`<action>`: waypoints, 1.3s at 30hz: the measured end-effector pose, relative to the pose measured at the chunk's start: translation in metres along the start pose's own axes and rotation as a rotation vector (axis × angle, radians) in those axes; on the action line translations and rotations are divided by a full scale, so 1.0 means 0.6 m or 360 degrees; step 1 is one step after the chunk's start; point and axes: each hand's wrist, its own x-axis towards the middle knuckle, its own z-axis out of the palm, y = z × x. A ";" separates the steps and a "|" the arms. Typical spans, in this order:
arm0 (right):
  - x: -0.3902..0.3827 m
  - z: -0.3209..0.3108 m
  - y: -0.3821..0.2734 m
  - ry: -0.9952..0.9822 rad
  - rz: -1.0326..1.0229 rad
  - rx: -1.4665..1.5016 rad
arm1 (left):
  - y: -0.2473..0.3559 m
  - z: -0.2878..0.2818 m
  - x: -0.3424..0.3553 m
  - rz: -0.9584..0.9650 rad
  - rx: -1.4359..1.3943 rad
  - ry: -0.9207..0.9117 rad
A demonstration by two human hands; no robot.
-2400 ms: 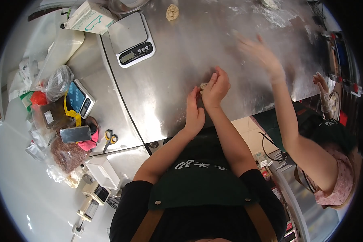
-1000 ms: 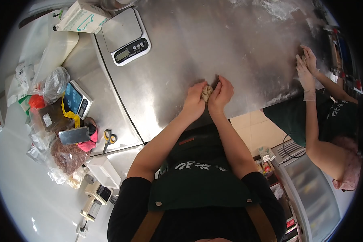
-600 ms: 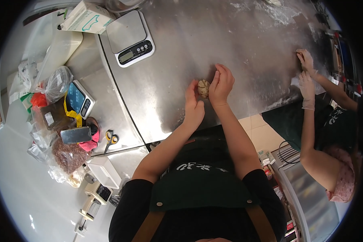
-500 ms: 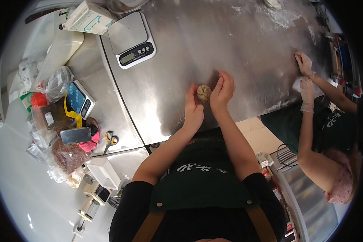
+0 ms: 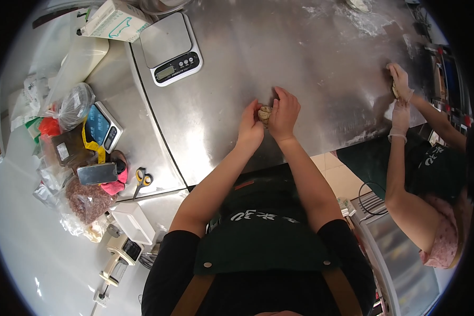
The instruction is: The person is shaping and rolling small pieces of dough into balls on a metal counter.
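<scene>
A small round lump of speckled tan dough [image 5: 265,115] with a creased top rests on the steel table near its front edge. From the left, my left hand [image 5: 250,126] cups it with bent fingers. My right hand [image 5: 284,114] closes around the other side, its fingers curled over the far edge. Between them the two palms enclose the dough and hide part of its sides.
A white kitchen scale [image 5: 173,48] stands at the far left beside a carton [image 5: 116,21]. Yellow-handled scissors [image 5: 141,181], a phone [image 5: 97,174] and a second scale [image 5: 103,126] lie left. At right, a co-worker's gloved hands [image 5: 400,95] handle something pale. Flour [image 5: 371,21] dusts the far table.
Both my hands have drawn in closer around the dough and curled their fingers more. The dough has moved slightly away from me. The co-worker's hands have shifted a little.
</scene>
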 end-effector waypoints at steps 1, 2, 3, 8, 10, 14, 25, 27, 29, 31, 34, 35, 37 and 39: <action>0.004 0.000 0.000 -0.0003 -0.0029 -0.0003 | -0.009 -0.001 0.000 0.0013 0.0005 -0.0003; 0.004 -0.002 -0.001 0.0010 -0.0033 0.0000 | -0.017 -0.002 -0.001 0.0123 0.0038 -0.0011; 0.001 -0.011 -0.005 -0.0034 0.0112 0.0155 | -0.011 0.001 -0.007 0.0223 0.0070 -0.0021; -0.008 -0.025 -0.035 0.0079 0.0389 0.0405 | 0.000 0.016 -0.070 0.0439 0.0350 -0.0027; -0.019 -0.015 -0.032 0.0185 0.0468 0.0319 | 0.005 0.027 -0.097 0.0462 0.0333 -0.0040; -0.024 -0.012 -0.016 0.0148 0.0301 -0.0055 | 0.005 0.018 -0.079 0.0371 0.0354 -0.0002; -0.029 -0.030 -0.045 0.0238 0.0256 0.0090 | -0.011 0.035 -0.112 0.0228 0.0237 -0.0093; -0.036 -0.031 -0.030 0.0229 0.0303 0.0059 | -0.018 0.041 -0.118 0.0241 0.0094 -0.0113; -0.045 -0.032 -0.011 0.0219 0.0349 0.0027 | -0.026 0.038 -0.107 0.0403 0.0303 0.0045; -0.048 -0.029 0.006 0.0242 0.0248 -0.0020 | -0.025 0.024 -0.070 0.0286 0.0252 -0.0088; -0.040 -0.025 0.006 0.0098 0.0309 -0.0053 | -0.033 0.014 -0.038 0.0136 0.0134 -0.0249; -0.037 -0.026 0.005 0.0110 0.0300 -0.0052 | -0.038 0.012 -0.033 0.0083 0.0064 -0.0282; -0.042 -0.039 0.002 0.0128 0.0386 0.0190 | -0.026 0.022 -0.051 0.0168 0.0255 -0.0276; -0.046 -0.049 -0.014 0.0157 0.0452 0.0218 | -0.015 0.030 -0.083 0.0246 0.0447 -0.0263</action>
